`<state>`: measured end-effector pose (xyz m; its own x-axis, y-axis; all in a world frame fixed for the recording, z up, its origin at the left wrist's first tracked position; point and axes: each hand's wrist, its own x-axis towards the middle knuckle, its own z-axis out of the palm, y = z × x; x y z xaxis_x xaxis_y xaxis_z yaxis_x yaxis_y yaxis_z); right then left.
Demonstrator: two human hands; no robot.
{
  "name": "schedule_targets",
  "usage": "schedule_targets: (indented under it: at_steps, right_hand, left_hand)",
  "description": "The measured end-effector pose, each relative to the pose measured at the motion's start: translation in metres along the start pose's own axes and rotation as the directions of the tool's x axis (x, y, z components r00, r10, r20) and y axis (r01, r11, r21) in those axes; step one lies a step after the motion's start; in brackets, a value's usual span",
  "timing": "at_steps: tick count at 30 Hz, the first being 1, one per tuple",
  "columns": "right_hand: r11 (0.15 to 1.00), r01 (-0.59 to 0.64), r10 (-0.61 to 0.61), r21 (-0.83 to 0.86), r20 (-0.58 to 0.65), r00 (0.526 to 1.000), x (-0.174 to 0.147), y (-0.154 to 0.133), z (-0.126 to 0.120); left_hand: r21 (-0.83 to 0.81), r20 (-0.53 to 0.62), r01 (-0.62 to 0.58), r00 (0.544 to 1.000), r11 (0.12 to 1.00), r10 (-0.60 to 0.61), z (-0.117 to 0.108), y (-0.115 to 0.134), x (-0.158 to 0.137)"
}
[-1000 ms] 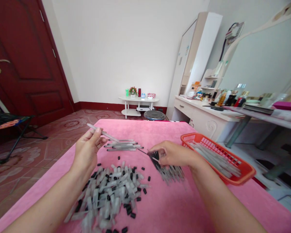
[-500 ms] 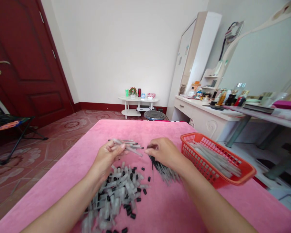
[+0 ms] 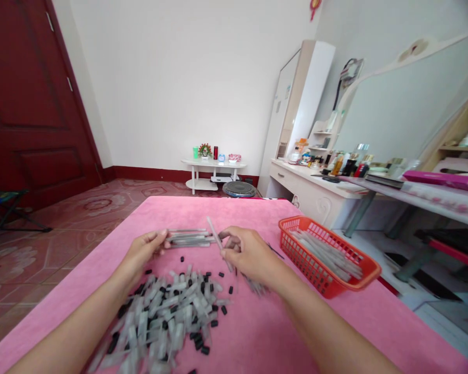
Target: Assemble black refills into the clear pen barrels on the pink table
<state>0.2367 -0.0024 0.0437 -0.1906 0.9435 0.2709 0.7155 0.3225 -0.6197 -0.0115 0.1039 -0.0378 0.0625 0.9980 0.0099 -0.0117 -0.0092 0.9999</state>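
Observation:
My right hand (image 3: 245, 254) pinches a translucent pen barrel (image 3: 213, 232), tilted with its upper end to the left. At the left end of a row of similar pen barrels (image 3: 189, 239) is my left hand (image 3: 148, 249), thumb and fingers closed; what they hold, if anything, cannot be made out. Nearer me lies a heap of translucent caps (image 3: 175, 311) mixed with small black plugs (image 3: 198, 340). Thin grey rods (image 3: 255, 285) with dark ends lie partly hidden under my right hand.
A red basket (image 3: 368, 280) of long translucent barrels (image 3: 327, 254) stands on the right of the pink-covered table (image 3: 249, 332). Farther back are a low white stand (image 3: 203, 164) and a dressing table (image 3: 315, 182) crowded with bottles. A dark red door (image 3: 31, 104) is at the left.
The pen barrel that was in my left hand is gone from it; a barrel is now in my right hand. My left hand has moved left along the row. The view has turned slightly right.

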Motion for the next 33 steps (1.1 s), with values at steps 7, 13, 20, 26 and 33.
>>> schedule_targets:
  at_steps: [7,13,20,26,33]
  right_hand:
    - [0.868,-0.277,0.202,-0.412,-0.216,0.955,-0.024,0.043,-0.086]
    - [0.511,-0.491,0.398,-0.706,-0.312,0.863,-0.060,0.070,-0.147]
    - [0.804,-0.165,0.190,-0.571,-0.015,0.982,-0.036,0.046,-0.095]
    - [0.931,0.030,0.015,-0.363,0.120,0.993,0.022,0.036,0.016]
    - [0.872,-0.018,0.058,-0.489,0.066,0.996,0.061,0.033,0.085]
  left_hand:
    - [-0.018,0.058,-0.043,0.997,0.999,0.044,-0.010,-0.024,0.009]
    - [-0.013,0.075,-0.111,0.991,0.994,0.112,-0.008,-0.026,0.009]
    - [-0.022,0.092,-0.112,0.989,0.993,0.113,-0.005,-0.028,0.010]
    - [0.023,0.101,-0.146,0.984,0.989,0.143,-0.005,-0.029,0.009]
    - [0.042,0.100,-0.158,0.983,0.987,0.153,-0.004,-0.028,0.010]
